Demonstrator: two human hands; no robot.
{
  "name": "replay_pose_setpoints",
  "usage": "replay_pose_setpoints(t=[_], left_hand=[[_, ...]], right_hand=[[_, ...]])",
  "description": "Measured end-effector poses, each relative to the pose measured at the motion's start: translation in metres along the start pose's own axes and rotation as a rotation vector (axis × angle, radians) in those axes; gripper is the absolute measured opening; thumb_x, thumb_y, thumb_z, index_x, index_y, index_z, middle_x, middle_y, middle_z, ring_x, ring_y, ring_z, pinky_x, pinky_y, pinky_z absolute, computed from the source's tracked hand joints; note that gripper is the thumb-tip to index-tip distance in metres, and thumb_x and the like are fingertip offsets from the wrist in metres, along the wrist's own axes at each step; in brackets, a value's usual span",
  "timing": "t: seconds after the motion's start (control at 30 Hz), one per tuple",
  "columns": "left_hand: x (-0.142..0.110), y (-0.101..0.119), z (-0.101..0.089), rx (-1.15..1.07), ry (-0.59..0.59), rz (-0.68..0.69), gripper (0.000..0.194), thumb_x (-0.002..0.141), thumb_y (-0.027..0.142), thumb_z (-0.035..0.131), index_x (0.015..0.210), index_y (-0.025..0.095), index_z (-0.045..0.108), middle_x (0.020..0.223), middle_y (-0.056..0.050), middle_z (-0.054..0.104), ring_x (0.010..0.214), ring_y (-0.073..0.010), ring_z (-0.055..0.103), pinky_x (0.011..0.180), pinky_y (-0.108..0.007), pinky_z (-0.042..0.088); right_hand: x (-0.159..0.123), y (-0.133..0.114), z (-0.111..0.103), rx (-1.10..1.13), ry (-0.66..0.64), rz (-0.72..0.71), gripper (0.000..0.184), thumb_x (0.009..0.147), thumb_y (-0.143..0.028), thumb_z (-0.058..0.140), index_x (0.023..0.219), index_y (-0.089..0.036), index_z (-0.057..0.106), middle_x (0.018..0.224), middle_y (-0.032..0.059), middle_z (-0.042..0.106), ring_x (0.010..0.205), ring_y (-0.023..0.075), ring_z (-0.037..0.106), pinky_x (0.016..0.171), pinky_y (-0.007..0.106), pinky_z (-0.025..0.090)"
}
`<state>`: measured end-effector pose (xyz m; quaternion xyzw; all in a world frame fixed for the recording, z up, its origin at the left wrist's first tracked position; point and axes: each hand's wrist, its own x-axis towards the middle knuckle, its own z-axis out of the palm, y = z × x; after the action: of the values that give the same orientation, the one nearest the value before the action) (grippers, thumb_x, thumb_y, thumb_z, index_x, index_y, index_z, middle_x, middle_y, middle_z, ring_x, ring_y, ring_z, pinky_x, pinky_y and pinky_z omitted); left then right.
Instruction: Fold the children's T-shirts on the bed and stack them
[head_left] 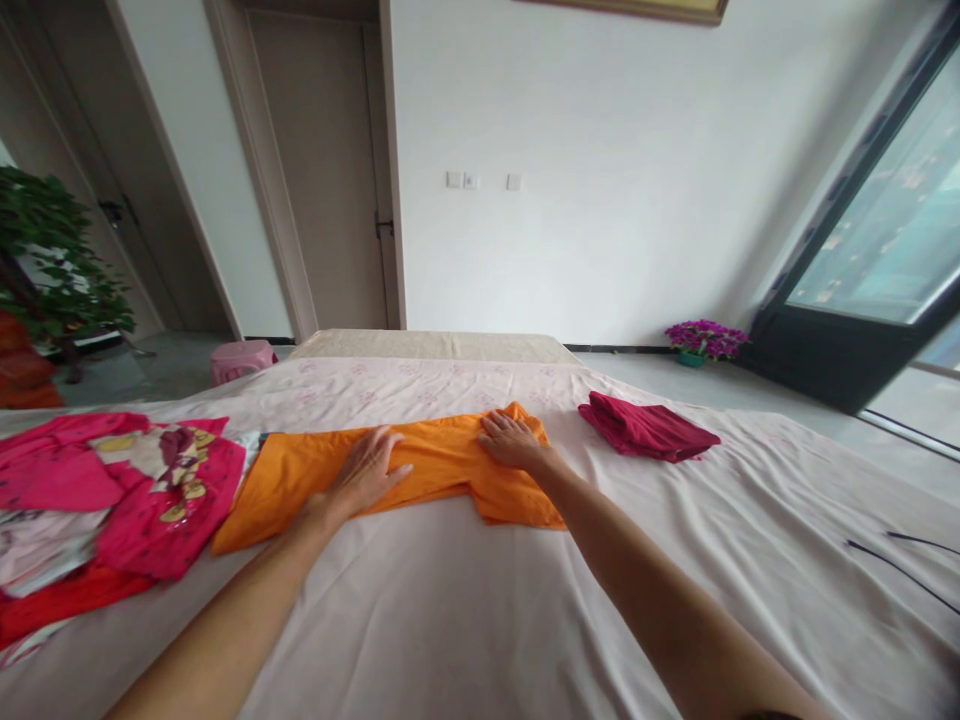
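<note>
An orange short-sleeved shirt (435,460), doubled over lengthwise, lies across the bed in front of me. One sleeve points toward me at its right end. My left hand (371,468) rests on the middle of the shirt, thumb apart and fingers stretched out. Flat on the shirt's right end, near the sleeve, is my right hand (514,440), its fingers spread. Neither hand grips the fabric. To the right sits a folded dark red garment (649,428), apart from the shirt.
A loose heap of pink, red and white clothes (157,490) touches or nearly touches the shirt's left end. Dark cables (900,570) lie on the right of the pale bedsheet (435,620). Beyond the bed are a pink stool (244,358) and purple flowers (705,340).
</note>
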<state>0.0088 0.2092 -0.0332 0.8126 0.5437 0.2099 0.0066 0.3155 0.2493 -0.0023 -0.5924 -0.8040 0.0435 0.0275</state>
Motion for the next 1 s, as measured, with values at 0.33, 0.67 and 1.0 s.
replay_pose_setpoints(t=[0.33,0.67,1.0], left_hand=[[-0.03,-0.08,-0.025,0.354,-0.157,-0.556,0.078,0.088,0.068,0.034,0.151,0.022,0.04,0.159,-0.021,0.029,0.146,-0.0431,0.024,0.11,-0.066,0.017],[0.024,0.031,-0.003,-0.158,-0.102,0.1,0.047,0.094,0.031,0.039,0.136,0.019,0.057,0.144,-0.009,0.056,0.135,-0.019,0.049,0.115,-0.036,0.035],[-0.003,-0.066,-0.009,0.212,-0.218,-0.114,0.068,0.095,0.058,0.035,0.153,0.024,0.034,0.162,-0.011,0.027,0.15,-0.0283,0.023,0.119,-0.049,0.015]], right_hand=[[-0.006,0.029,0.004,-0.085,0.009,0.2,0.061,0.101,-0.047,0.03,0.155,-0.019,0.029,0.163,0.0113,0.022,0.151,0.0254,0.014,0.12,0.051,0.007],[0.011,-0.067,0.002,0.052,0.101,-0.313,0.044,0.101,-0.027,0.03,0.139,-0.021,0.052,0.147,0.0061,0.052,0.14,0.0182,0.039,0.116,0.034,0.025],[0.021,-0.007,0.016,0.025,-0.033,-0.058,0.066,0.101,-0.056,0.021,0.158,-0.022,0.022,0.165,0.0059,0.017,0.152,0.0216,0.011,0.121,0.043,0.006]])
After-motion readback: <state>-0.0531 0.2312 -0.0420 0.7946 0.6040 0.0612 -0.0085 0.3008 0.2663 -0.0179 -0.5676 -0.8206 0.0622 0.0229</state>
